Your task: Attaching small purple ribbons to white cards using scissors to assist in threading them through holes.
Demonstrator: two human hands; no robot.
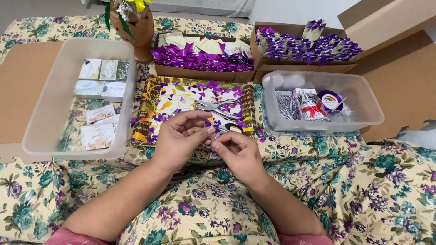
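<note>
My left hand (179, 138) and my right hand (238, 152) meet over my lap, fingertips pinched together on a small thin item that is too hidden to identify. Just beyond them lies a colourful patterned tray (150, 120) strewn with purple ribbon scraps. A metal hole punch (217, 108) rests on the tray, and scissors (229, 128) lie partly hidden behind my fingers.
A clear plastic bin (50, 113) at left holds small printed cards. A clear bin (363, 102) at right holds wire ties and a ribbon roll. Behind stand two cardboard boxes of purple bows (204, 59) (309, 47) and a brown vase (136, 29). Floral cloth covers everything.
</note>
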